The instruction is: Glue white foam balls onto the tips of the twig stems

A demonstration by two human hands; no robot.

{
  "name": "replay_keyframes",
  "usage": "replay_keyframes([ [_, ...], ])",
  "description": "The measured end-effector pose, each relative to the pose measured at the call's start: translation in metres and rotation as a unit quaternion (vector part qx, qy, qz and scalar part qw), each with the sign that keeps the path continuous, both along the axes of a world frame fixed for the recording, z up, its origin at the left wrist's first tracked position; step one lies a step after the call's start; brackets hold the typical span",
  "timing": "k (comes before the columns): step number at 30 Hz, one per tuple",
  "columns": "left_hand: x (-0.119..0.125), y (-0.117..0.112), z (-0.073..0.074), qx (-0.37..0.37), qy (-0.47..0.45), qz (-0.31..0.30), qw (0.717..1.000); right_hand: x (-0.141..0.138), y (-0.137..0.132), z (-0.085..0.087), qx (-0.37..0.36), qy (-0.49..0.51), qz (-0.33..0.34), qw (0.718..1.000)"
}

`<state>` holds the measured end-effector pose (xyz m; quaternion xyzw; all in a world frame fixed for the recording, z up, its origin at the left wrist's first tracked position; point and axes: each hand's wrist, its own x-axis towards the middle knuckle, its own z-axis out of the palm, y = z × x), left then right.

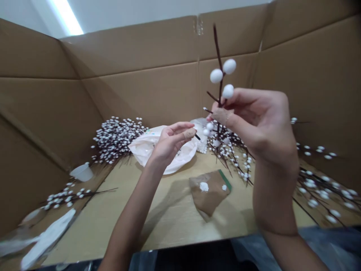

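Note:
My right hand (254, 120) is raised and closed on a dark brown twig (217, 49) that stands upright. Three white foam buds (222, 77) sit on the twig just above my fingers, and more small buds hang below them. My left hand (172, 141) is lower and to the left, its thumb and fingers pinched on something small and dark that I cannot make out. The two hands are a short gap apart, over a white plastic bag (166, 150).
A tall cardboard wall (141, 75) surrounds the wooden work surface (169, 210). Piles of budded twigs lie at back left (115, 137), centre (231, 150) and right (321, 180). A brown paper scrap (210, 192) with white glue lies in front. A small white cup (82, 172) stands left.

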<state>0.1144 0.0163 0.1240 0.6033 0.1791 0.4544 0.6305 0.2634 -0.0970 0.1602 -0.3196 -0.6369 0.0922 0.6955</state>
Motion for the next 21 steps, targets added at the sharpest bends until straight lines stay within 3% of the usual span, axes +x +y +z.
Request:
replay_keyframes([
  [4, 0.037, -0.005, -0.038, 0.024, 0.161, -0.095, 0.982, 0.011, -0.002, 0.005, -0.001, 0.008, -0.004, 1.0],
  [8, 0.062, -0.019, -0.062, 0.09, 0.327, -0.164, 0.926, 0.024, -0.003, 0.008, 0.021, -0.004, 0.025, 0.999],
  [12, 0.075, -0.021, -0.072, 0.164, 0.404, -0.165, 0.885, 0.041, -0.008, 0.01, 0.02, -0.029, 0.083, 0.996],
  [21, 0.09, -0.013, -0.084, 0.297, 0.483, -0.229, 0.792, 0.061, -0.022, 0.012, -0.014, -0.043, 0.079, 0.996],
])
